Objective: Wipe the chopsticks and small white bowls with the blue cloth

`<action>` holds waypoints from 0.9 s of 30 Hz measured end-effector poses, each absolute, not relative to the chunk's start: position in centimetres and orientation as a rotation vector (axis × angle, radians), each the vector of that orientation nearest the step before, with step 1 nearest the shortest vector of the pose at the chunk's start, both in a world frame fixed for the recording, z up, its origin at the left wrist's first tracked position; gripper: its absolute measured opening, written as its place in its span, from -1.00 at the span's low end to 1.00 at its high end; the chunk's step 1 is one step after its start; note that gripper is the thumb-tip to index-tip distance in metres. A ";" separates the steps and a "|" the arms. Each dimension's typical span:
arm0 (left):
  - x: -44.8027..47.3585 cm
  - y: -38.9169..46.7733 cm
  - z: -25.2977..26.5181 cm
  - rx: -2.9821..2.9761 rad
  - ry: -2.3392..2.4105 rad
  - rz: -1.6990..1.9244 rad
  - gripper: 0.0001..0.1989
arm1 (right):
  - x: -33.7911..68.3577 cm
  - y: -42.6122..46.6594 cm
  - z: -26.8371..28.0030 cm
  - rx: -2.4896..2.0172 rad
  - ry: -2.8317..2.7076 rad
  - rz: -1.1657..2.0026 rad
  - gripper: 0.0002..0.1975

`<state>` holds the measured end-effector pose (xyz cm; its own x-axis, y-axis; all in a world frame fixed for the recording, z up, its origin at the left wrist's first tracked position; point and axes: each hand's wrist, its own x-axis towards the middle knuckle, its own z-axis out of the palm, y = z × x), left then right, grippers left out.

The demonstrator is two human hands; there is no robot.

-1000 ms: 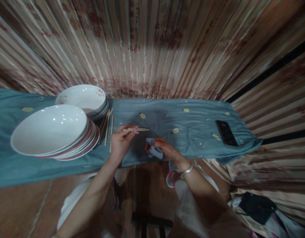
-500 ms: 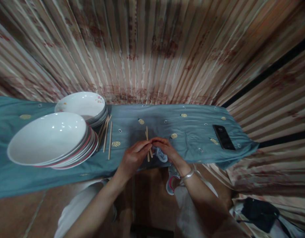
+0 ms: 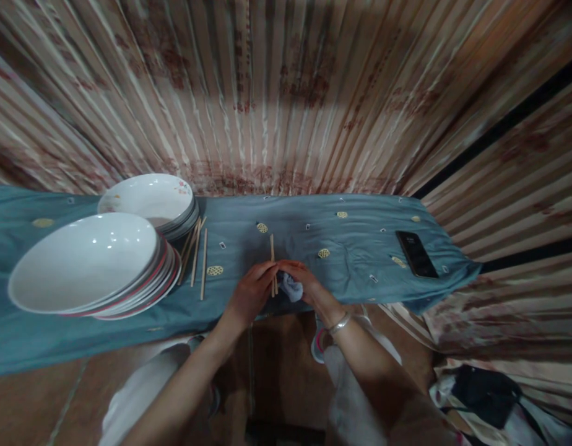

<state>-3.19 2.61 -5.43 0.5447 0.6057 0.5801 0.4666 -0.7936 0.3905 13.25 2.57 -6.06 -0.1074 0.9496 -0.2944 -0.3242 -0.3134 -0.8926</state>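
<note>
A pair of wooden chopsticks [image 3: 273, 288] stands out above and below my fingers over the front part of the table. My left hand [image 3: 252, 288] is closed, thumb and fingers pinching the chopsticks. Against it, fingertips touching, my right hand [image 3: 303, 279] curls around a crumpled pale blue cloth [image 3: 291, 290]. Part of the cloth and the middle of the chopsticks are hidden by the fingers. Left of my hands, a loose chopstick [image 3: 203, 266] lies on the tablecloth beside several others, close to the bowls.
A stack of large white bowls [image 3: 82, 266] with red-edged ones below sits at the left. Behind it is another stack of flower-patterned bowls [image 3: 149, 193]. A black phone [image 3: 416, 254] lies on the blue tablecloth [image 3: 355, 248] at right. Pleated curtains [image 3: 267, 105] hang behind.
The chopsticks between my hands were slightly crossed and now line up almost parallel. Both hands remain together; the whole view has shifted a little.
</note>
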 end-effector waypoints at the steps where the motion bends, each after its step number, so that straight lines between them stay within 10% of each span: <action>1: -3.2 2.6 -5.9 2.575 0.917 1.041 -0.65 | 13.2 2.6 -6.2 -1.147 -0.782 1.624 -0.65; 27: -0.4 2.6 -8.3 2.468 0.908 0.843 -0.57 | 19.1 2.9 -4.1 -1.825 -1.542 0.914 -0.76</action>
